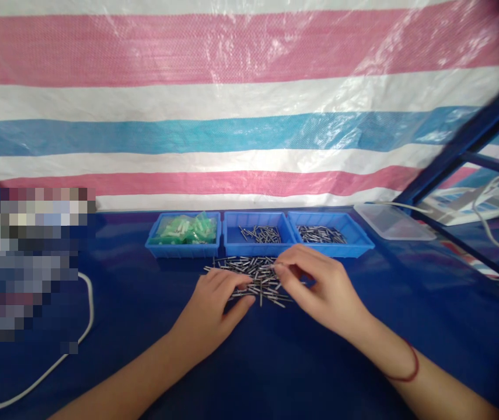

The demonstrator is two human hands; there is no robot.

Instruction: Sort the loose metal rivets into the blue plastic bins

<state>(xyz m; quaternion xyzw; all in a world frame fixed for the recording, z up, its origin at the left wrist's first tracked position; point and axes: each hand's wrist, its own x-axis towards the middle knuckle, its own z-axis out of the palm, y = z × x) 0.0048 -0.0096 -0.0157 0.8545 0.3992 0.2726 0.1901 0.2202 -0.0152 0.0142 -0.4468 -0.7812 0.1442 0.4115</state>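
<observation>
A loose pile of thin metal pins (267, 286) lies on the dark blue table in front of the bins. My left hand (218, 297) rests at the pile's left edge, thumb and forefinger apart with pins between and beyond them. Over the pile's right side, my right hand (319, 286) is closed in a pinch. A small, shiny end, which looks like one pin, pokes out at its fingertips. Behind the pile, the middle blue bin (255, 251) and the right blue bin (341, 251) hold more pins. A red cord circles my right wrist.
The left blue bin (183, 252) holds green-and-clear plastic bags (183, 228). A clear plastic lid (395, 223) lies right of the bins. A white cable (89, 303) curves across the left side. Striped sheeting (231, 134) hangs behind; a dark frame post (463, 134) slants at right.
</observation>
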